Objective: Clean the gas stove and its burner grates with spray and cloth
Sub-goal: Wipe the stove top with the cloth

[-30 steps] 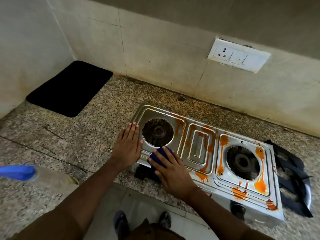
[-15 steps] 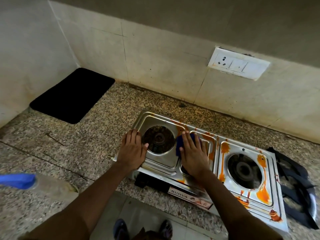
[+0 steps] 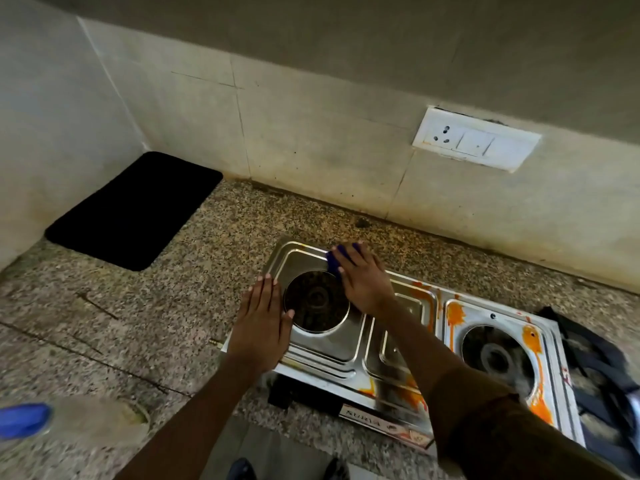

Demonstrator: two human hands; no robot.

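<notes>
While the left hand [image 3: 260,327] lies flat, fingers straight, on the gas stove [image 3: 322,358] at its left edge, the right hand [image 3: 363,282] presses a blue cloth [image 3: 341,254] with extended fingers onto the far rim behind the left burner [image 3: 317,301]. Orange stains [image 3: 531,344] cover the right half (left half looks clean). Grates [image 3: 602,372] sit right of the stove; spray bottle [image 3: 69,422] near left, blurred.

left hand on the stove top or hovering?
Touching. In the head view the left hand lies flat, palm down, on the left edge of the stove beside the left burner, with no gap or shadow showing under it.
</notes>
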